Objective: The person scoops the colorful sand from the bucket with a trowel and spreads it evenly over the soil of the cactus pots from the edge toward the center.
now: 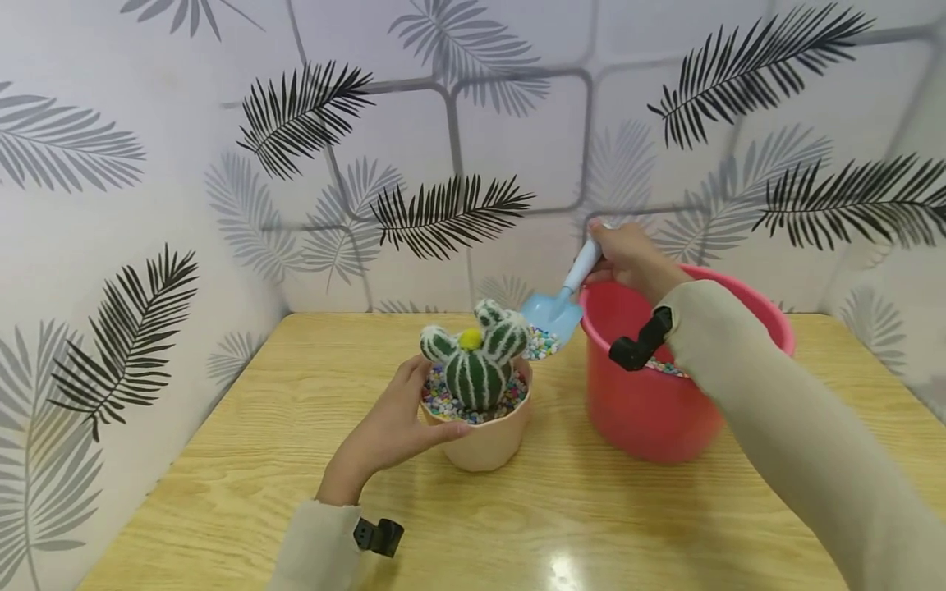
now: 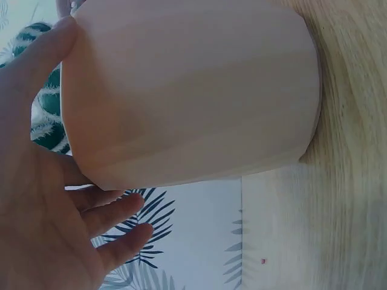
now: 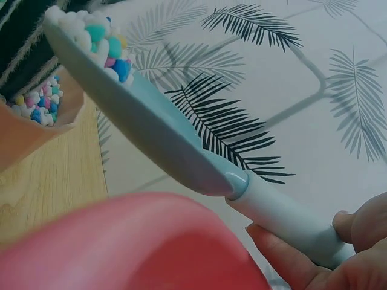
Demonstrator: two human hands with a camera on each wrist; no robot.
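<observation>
A peach plant pot (image 1: 484,447) stands on the table, holding a green and white striped cactus (image 1: 476,382) with a yellow tuft. My left hand (image 1: 388,427) grips the pot's left side near the rim, thumb in front. Up at the right, my right hand (image 1: 628,256) holds a small blue trowel (image 1: 554,310) by its white handle. Coloured pebbles (image 3: 100,45) lie at the tip of its tilted blade, beside the cactus and by the pot's right rim. More pebbles (image 2: 74,5) seem to fill the pot around the cactus.
A red bucket (image 1: 654,419) stands right of the pot, under my right forearm, with pebbles (image 1: 668,367) inside. The wooden table (image 1: 281,427) meets a leaf-patterned wall (image 1: 517,139) at its back. One tiny red bit (image 2: 263,261) lies on the table.
</observation>
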